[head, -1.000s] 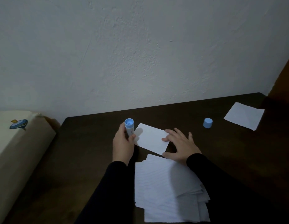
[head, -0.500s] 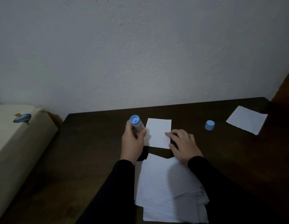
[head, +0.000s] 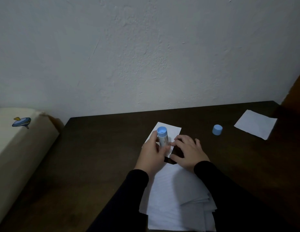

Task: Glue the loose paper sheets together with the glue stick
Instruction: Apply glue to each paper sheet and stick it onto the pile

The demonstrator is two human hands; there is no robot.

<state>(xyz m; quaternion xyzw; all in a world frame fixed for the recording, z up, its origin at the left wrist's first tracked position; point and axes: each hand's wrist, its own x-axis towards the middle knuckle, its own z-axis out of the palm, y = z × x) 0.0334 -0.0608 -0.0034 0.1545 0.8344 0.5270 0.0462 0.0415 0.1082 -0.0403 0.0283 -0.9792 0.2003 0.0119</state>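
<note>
On the dark brown wooden desk (head: 95,156), close to its far edge, lies a small white rectangular paper sheet (head: 171,131), and both hands are at work on it. The left hand (head: 152,156) grips a white glue stick with a light blue round end (head: 162,136); its fingers (head: 154,138) are curled closed around the tube, thumb on the near side, and the stick stands nearly upright with the blue end up and the lower end down at the sheet. Whether the lower tip touches the paper is hidden by the hand. The right hand (head: 189,153) lies flat just beside it, fingers spread and holding nothing, the fingertips pressing on the sheet's right near part. Both arms wear black sleeves (head: 221,190).

Nearer the person, directly below the hands, sits a loose pile of white paper sheets (head: 176,206), the edges fanned unevenly at the right. Farther right on the desk stands a small light blue round cap (head: 217,129), apart from the stick, and beyond it, near the right corner, lies a separate white square paper (head: 256,123). A pale grey textured wall (head: 145,56) rises behind the desk. At the left is a cream-coloured cushioned surface with a blue spinning-top picture (head: 21,122).
</note>
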